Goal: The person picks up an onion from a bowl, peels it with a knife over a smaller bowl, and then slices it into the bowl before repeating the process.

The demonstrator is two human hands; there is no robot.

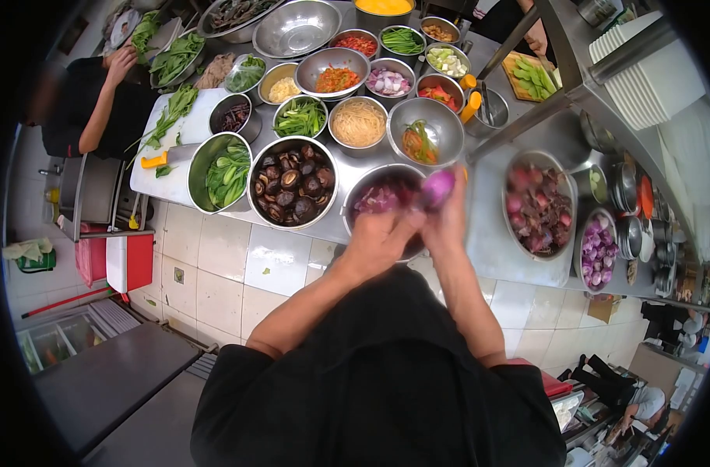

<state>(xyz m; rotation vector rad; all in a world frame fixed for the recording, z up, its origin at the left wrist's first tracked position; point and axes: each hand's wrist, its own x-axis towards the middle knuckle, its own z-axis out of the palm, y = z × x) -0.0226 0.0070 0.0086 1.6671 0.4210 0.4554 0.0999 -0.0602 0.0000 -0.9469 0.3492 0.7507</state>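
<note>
Plainly, right hand [451,216] holds a purple onion [437,187]; left hand [378,243] blurred, grip unclear.

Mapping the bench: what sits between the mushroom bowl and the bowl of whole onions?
Head view: a steel bowl of purple bits, under the onion in the right hand.

Bright, even light falls from overhead, and shadows on the surface [487,233] are soft. Glare flares in the empty steel bowl [297,29] at 12 o'clock, and the stacked plates [643,78] at 2 o'clock wash out to white. At centre, motion blur smears the left hand [378,243], the right hand [451,222] and the red onion [437,187]. Fisheye distortion bends straight edges toward the rim, black vignetting fills every corner, and the dark clothing [386,389] at 6 o'clock loses detail.
</note>
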